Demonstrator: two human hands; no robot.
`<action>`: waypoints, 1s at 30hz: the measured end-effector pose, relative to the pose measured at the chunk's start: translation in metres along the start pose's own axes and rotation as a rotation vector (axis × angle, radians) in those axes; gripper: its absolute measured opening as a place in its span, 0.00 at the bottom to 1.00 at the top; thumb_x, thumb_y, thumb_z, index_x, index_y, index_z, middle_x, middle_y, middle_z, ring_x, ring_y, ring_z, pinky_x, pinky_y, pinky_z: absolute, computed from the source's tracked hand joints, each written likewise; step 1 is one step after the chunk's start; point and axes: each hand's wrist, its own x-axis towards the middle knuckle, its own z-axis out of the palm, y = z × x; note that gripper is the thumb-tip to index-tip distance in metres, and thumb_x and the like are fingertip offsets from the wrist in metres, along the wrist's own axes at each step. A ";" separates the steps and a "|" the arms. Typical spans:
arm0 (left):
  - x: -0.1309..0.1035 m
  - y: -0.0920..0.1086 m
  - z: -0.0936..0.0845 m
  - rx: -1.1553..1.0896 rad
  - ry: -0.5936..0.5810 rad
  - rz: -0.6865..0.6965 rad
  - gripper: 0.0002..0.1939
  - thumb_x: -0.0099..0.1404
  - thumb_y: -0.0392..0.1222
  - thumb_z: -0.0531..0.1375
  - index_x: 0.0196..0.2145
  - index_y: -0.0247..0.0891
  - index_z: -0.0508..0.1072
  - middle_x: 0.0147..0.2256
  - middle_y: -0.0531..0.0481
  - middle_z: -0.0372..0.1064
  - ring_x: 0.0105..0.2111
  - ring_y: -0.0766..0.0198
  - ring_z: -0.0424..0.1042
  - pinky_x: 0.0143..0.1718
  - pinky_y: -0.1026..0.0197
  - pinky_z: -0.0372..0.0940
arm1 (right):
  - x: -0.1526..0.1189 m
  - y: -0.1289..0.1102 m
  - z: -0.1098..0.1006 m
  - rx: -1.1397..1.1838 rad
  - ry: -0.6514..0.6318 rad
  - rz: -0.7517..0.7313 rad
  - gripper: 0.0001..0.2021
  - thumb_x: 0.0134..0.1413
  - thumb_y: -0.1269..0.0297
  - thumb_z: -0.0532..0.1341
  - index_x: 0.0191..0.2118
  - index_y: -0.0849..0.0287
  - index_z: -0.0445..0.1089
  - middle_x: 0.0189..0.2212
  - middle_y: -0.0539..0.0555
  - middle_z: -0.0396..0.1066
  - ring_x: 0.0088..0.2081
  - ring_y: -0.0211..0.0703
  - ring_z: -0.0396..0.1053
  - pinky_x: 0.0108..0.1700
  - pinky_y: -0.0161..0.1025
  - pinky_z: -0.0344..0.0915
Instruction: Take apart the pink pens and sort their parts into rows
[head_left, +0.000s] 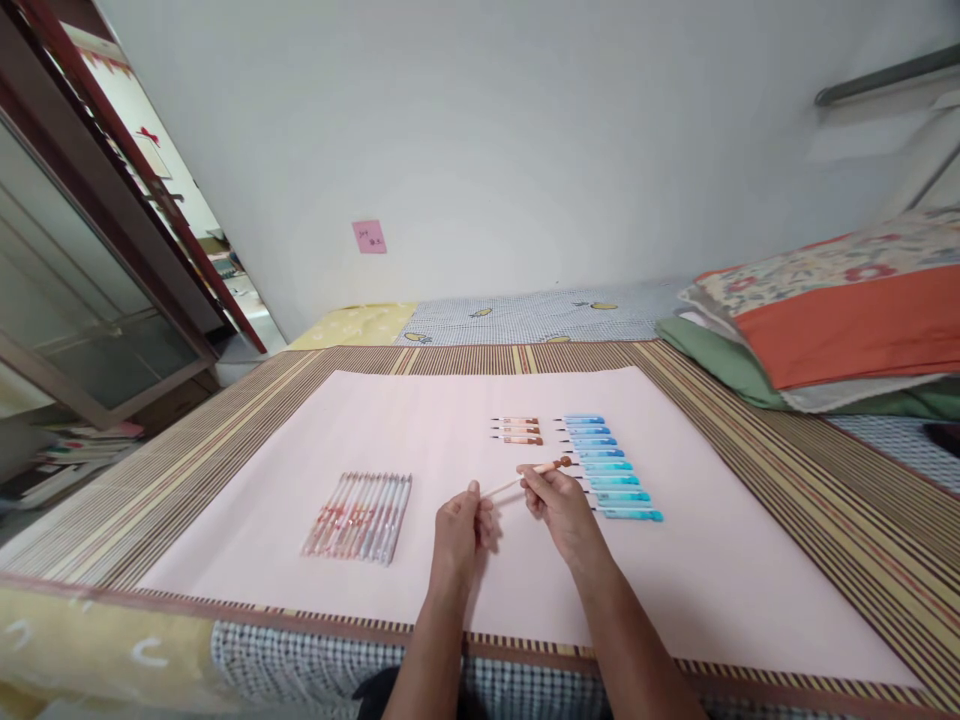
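Note:
Both hands hold one slim pen with a white body and a brown end, tilted up to the right above a pink sheet. My left hand pinches its lower left end. Near its brown end, my right hand grips it between thumb and fingers. Beyond the hands lie three short brown-and-white pens in a column. Right of them is a column of several blue and turquoise pens, partly behind my right hand. At the left, several clear-bodied pens with reddish patterns lie side by side.
The sheet lies on a striped mat over a bed. Folded bedding in orange, floral and green is piled at the right. A pink note is stuck to the wall behind. Books and a door frame are at the left.

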 end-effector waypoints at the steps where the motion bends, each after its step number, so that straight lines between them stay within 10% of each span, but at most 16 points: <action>1: 0.000 0.001 0.000 -0.012 0.006 -0.002 0.30 0.52 0.69 0.68 0.22 0.35 0.73 0.14 0.53 0.64 0.12 0.71 0.55 0.15 0.65 0.48 | 0.000 -0.001 0.000 0.041 0.010 0.013 0.24 0.37 0.44 0.77 0.28 0.62 0.76 0.23 0.50 0.69 0.22 0.31 0.57 0.25 0.35 0.51; 15: 0.004 0.001 -0.005 -0.332 -0.039 -0.040 0.26 0.52 0.60 0.74 0.27 0.33 0.73 0.20 0.54 0.66 0.19 0.71 0.63 0.19 0.68 0.57 | 0.000 -0.003 -0.004 0.404 -0.121 0.213 0.15 0.46 0.55 0.76 0.35 0.59 0.78 0.30 0.52 0.70 0.25 0.34 0.59 0.24 0.34 0.59; 23: 0.006 0.001 -0.005 -0.463 -0.111 -0.010 0.23 0.54 0.59 0.73 0.34 0.34 0.80 0.45 0.39 0.78 0.46 0.54 0.77 0.42 0.57 0.72 | -0.014 0.012 0.025 0.511 -0.278 0.390 0.13 0.51 0.56 0.74 0.34 0.61 0.76 0.27 0.50 0.69 0.20 0.29 0.51 0.20 0.30 0.49; 30: 0.003 0.004 -0.002 -0.385 -0.119 -0.081 0.27 0.56 0.62 0.71 0.39 0.33 0.82 0.40 0.38 0.80 0.41 0.53 0.79 0.38 0.58 0.74 | -0.029 0.034 0.053 0.464 -0.291 0.544 0.17 0.51 0.50 0.73 0.32 0.61 0.77 0.23 0.51 0.73 0.17 0.27 0.53 0.19 0.28 0.43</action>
